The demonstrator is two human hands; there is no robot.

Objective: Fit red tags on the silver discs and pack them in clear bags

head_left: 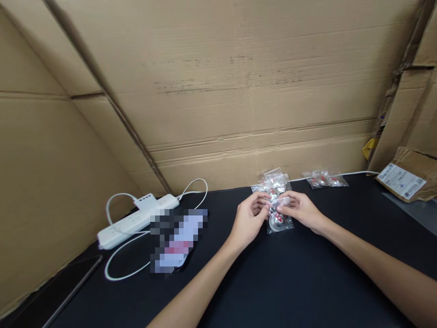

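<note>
My left hand (251, 214) and my right hand (298, 209) face each other over the dark table, fingertips pinched on a clear plastic packet (278, 221). Inside the packet shows a round silvery piece with a red mark; its exact kind I cannot make out. The packet's upper part is between my fingers, and its lower end hangs or lies toward me. Just behind my hands lie more clear packets (273, 177) with similar red-marked silvery contents, overlapping in a small heap. Farther right, against the cardboard, rests another group of such packets (324, 179).
Tall cardboard walls (239, 91) enclose the table's back and left. A white power strip (136, 221) with a white cable stands left, near a blurred-out phone-like object (180, 241). A dark flat panel (68, 287) lies front left. At far right sits a labelled cardboard box (409, 175).
</note>
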